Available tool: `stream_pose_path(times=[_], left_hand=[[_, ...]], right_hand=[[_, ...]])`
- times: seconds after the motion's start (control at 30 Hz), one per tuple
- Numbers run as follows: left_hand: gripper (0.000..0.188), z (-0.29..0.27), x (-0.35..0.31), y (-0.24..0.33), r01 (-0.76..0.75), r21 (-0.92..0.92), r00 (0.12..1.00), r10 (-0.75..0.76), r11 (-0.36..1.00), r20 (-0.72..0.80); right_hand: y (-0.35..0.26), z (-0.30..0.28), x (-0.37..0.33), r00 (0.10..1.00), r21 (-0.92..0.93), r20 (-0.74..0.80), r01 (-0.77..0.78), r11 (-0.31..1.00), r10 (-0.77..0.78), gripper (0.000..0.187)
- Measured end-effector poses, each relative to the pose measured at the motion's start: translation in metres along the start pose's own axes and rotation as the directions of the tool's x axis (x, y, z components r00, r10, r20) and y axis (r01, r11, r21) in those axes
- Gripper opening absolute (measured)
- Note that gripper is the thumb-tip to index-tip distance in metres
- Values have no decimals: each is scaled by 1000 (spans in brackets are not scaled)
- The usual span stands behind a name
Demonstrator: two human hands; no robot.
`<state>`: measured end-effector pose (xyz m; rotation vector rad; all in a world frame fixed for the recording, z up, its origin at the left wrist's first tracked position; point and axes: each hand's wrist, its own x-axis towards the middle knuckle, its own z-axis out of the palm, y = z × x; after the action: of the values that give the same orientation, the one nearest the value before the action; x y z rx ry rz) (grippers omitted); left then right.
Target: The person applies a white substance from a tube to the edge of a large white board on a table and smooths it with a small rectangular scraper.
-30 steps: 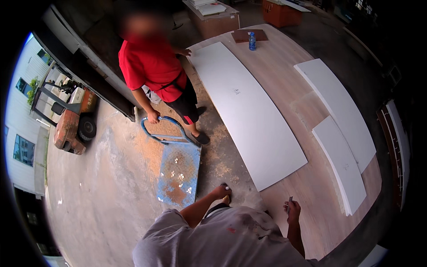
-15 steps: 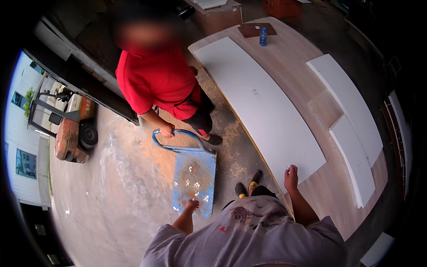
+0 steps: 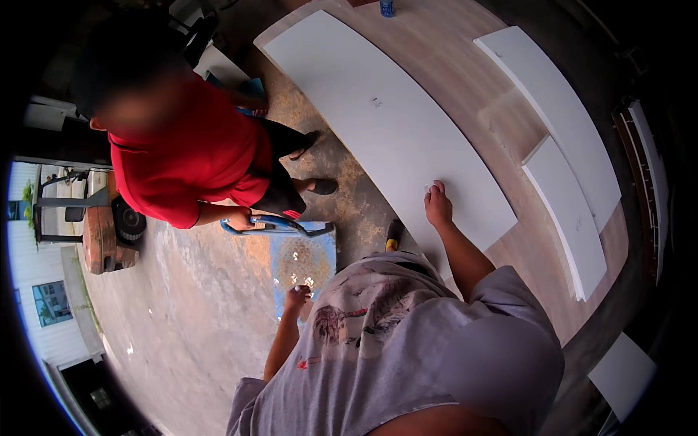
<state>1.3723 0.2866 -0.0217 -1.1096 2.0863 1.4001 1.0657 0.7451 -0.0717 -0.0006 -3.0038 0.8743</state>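
Over the long white panel (image 3: 378,102) on the table, my right hand (image 3: 438,206) is closed, with a small whitish piece (image 3: 427,188) at its fingertips; its exact kind is too small to tell. Off to the left, my left hand (image 3: 296,296) hangs above the blue platform trolley (image 3: 283,251), fingers curled. A speck of white shows at those fingers, but what they hold is unclear. White scraps (image 3: 309,282) lie on the trolley's worn deck. A co-worker's hand (image 3: 238,218) grips its blue tubular handle (image 3: 287,224).
The co-worker in a red shirt (image 3: 189,145) stands beyond the trolley. Two more white panels (image 3: 560,94) (image 3: 563,196) rest on the wood-grain table (image 3: 502,145), with a blue bottle (image 3: 387,8) at its far end. A forklift (image 3: 109,232) is parked at the left.
The view has shifted, and the co-worker has turned and stepped further left with a hand still on the trolley handle. My right hand has moved farther up the long panel.
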Motion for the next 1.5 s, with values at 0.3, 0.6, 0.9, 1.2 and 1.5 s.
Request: stream_pose_path(times=[0.3, 0.6, 0.9, 1.2, 1.5], left_hand=[[25, 24, 21, 71, -1, 304, 998, -16, 953, 53], [24, 3, 86, 79, 43, 296, 989, -83, 954, 123], [34, 41, 134, 132, -120, 346, 990, 86, 931, 113], [38, 46, 155, 141, -188, 536, 976, 97, 823, 193], [40, -16, 175, 55, 78, 448, 991, -117, 891, 60]], right_hand=[[3, 6, 48, 998, 173, -34, 50, 984, -44, 15], [27, 14, -11, 998, 423, 58, -44, 905, 22, 14], [40, -2, -16, 992, 397, 122, -82, 914, 36, 12], [49, -6, -19, 995, 289, 95, -53, 956, 26, 10], [-19, -16, 15, 994, 536, 75, -111, 837, 84, 8]])
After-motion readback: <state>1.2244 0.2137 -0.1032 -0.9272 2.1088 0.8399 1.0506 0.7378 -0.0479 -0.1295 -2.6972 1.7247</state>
